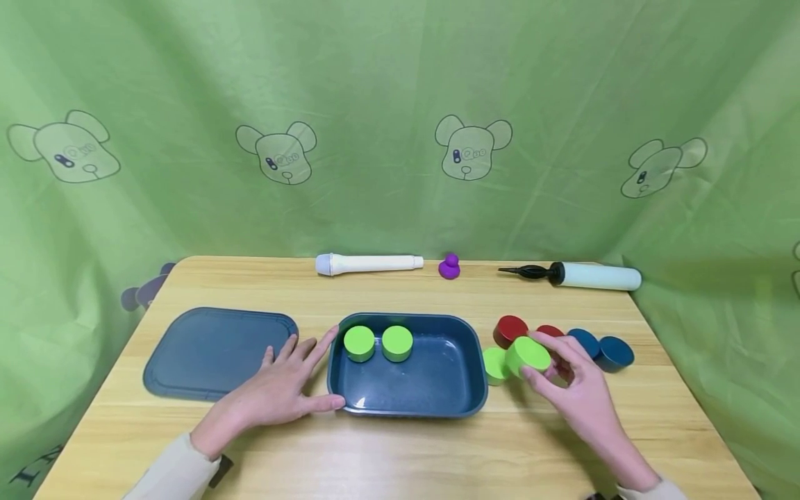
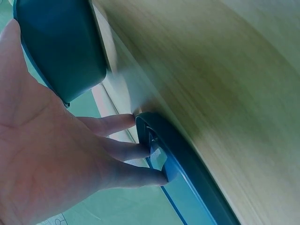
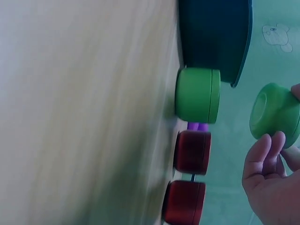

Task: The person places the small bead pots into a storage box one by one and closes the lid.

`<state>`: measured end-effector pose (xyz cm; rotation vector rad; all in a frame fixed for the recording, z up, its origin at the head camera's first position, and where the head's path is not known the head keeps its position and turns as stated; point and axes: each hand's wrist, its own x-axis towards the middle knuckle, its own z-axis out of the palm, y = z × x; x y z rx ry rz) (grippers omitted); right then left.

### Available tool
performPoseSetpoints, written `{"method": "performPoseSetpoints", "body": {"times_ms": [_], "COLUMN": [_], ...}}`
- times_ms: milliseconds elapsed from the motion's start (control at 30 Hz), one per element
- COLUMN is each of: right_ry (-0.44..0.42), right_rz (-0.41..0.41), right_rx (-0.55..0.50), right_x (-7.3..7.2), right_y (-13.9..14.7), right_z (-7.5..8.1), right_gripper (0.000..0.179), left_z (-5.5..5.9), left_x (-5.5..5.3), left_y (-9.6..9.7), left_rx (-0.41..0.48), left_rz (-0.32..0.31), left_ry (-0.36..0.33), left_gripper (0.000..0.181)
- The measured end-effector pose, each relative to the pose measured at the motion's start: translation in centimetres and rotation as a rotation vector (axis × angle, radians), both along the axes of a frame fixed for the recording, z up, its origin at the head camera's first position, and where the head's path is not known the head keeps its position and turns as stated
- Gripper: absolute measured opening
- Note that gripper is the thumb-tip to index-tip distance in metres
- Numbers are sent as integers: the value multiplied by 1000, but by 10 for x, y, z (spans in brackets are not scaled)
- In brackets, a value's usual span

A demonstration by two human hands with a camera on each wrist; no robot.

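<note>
My right hand [image 1: 578,389] grips a light green round container [image 1: 528,354] by its sides, raised above the table; the right wrist view shows the same green container [image 3: 275,115] between thumb and fingers. Below it a second green container [image 1: 496,366] stands beside the dark blue box [image 1: 406,396]. Two more green containers, a left one [image 1: 359,344] and a right one [image 1: 396,343], sit inside the box near its back wall. With fingers spread, my left hand [image 1: 275,385] touches the box's left side, its other fingertips at the blue lid [image 1: 206,354].
Two red containers [image 1: 510,331] and two blue ones [image 1: 615,354] stand right of the box. Along the back lie a white microphone-like stick [image 1: 375,263], a purple knobbed piece [image 1: 449,267] and a hand pump [image 1: 587,276]. A green curtain [image 1: 400,69] hangs behind the table.
</note>
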<state>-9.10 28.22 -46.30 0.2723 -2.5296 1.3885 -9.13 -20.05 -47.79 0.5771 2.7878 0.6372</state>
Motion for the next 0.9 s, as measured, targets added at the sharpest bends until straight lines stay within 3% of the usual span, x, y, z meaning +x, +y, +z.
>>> {"method": "performPoseSetpoints", "body": {"times_ms": [467, 900], "right_ry": [-56, -47], "right_rz": [107, 109], "right_rx": [-90, 35], "right_x": [-16, -32], "right_y": [-36, -66], "right_z": [8, 2], "right_gripper": [56, 57], "left_z": [1, 1], "left_x": [0, 1], "left_y": [0, 0], "left_rx": [2, 1], "left_rz": [3, 2], "left_ry": [-5, 2], "left_gripper": [110, 111]}}
